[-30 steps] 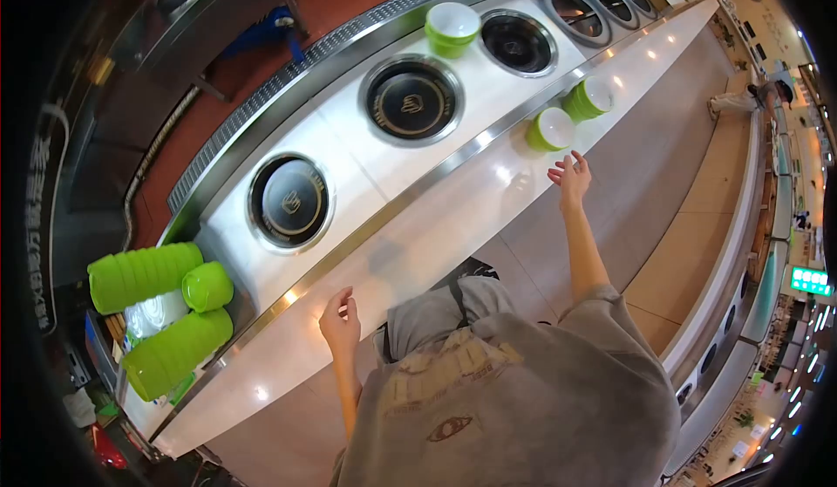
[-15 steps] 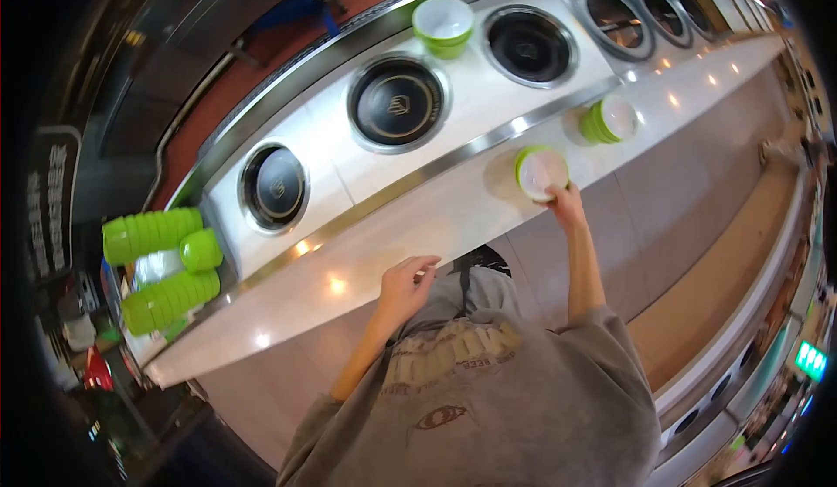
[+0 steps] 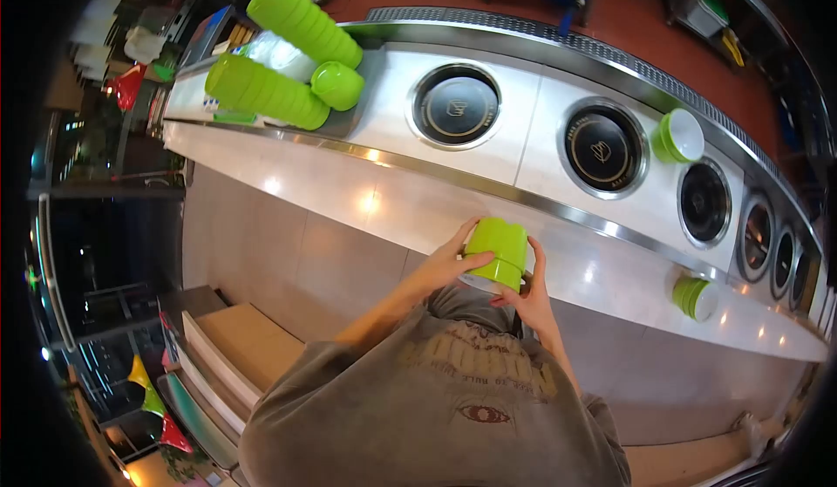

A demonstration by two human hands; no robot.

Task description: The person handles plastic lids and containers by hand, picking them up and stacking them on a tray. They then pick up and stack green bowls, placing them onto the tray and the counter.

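In front of my body, over the counter's front ledge, a short stack of lime-green bowls (image 3: 497, 245) is tipped on its side, white rim towards me. My left hand (image 3: 455, 260) grips it from the left, thumb across the green outside. From the other side my right hand (image 3: 534, 299) has its fingers wrapped round the bowls near the rim. How many are nested cannot be made out. Further right, another small stack of green bowls (image 3: 693, 298) lies sideways on the ledge. More green bowls (image 3: 678, 136) stand at the counter's back edge.
Long stacks of green bowls (image 3: 266, 90) lie at the counter's left end, beside a single upturned green bowl (image 3: 337, 85). Round black hobs (image 3: 456, 106) are set into the white counter. A metal strip (image 3: 488, 189) borders the raised counter along the ledge.
The view has turned left. My right hand has brought the bowls from the ledge to in front of my body, and my left hand, empty before, has taken hold of them too.
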